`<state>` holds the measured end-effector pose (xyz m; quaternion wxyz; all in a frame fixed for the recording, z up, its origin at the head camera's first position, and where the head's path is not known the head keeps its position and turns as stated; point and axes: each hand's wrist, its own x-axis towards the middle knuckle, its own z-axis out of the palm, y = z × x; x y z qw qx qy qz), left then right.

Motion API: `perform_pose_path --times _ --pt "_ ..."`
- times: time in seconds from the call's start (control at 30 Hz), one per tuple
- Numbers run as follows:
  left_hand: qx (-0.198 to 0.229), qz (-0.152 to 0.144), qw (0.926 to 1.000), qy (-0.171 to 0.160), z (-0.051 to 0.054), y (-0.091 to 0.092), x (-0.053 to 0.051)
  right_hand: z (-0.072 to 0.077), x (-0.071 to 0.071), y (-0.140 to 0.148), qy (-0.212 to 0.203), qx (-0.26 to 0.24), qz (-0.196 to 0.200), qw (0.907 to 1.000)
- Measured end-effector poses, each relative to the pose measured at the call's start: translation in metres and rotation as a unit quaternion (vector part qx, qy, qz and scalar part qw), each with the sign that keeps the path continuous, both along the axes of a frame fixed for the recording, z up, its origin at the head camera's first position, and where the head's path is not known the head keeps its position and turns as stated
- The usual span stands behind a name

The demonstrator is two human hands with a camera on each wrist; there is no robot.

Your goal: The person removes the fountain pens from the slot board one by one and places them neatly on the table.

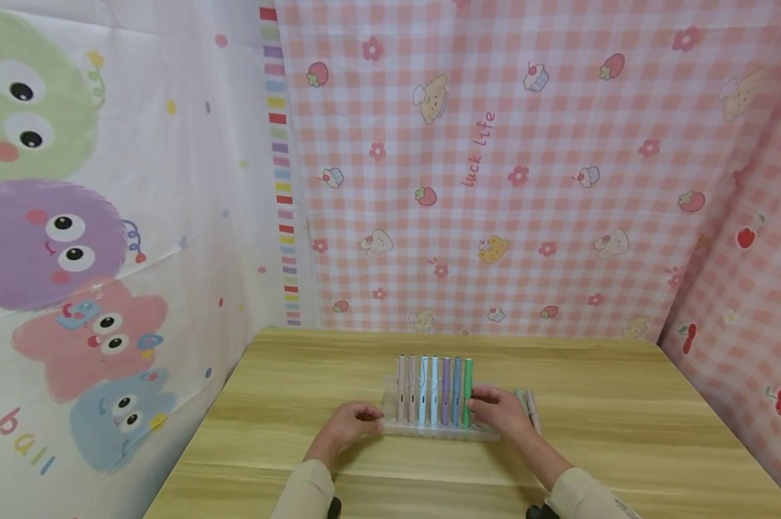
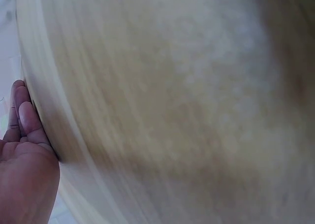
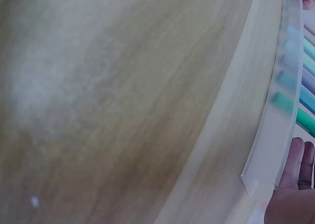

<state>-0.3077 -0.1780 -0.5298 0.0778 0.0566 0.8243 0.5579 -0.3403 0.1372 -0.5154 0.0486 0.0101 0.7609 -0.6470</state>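
Note:
A clear plastic pen stand (image 1: 429,431) sits on the table, with several pens upright in a row. Pinkish-beige pens (image 1: 401,389) stand at the left, then light blue pens (image 1: 434,389), a purple pen (image 1: 445,393), a blue pen (image 1: 457,393) and a green pen (image 1: 468,382). My left hand (image 1: 353,427) holds the stand's left end with thumb and fingers. Beside the green pen, my right hand (image 1: 502,412) pinches it with thumb and fingertips; the exact contact is partly hidden. In the right wrist view, the fingers (image 3: 295,162) lie behind the stand's near end.
More pens (image 1: 529,407) lie on the table just right of my right hand, partly covered by it. The wooden table (image 1: 300,367) reaches back to a pink checked curtain (image 1: 468,216). A cartoon-printed cloth (image 1: 189,180) hangs at the left.

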Motion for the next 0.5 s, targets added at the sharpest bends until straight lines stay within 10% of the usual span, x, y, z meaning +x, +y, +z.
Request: perform_pose_path --times 0.5 --pt "0.0 0.004 1.0 0.0 0.0 0.0013 0.0001 0.0011 -0.0014 -0.004 0.005 0.006 -0.003 1.0"
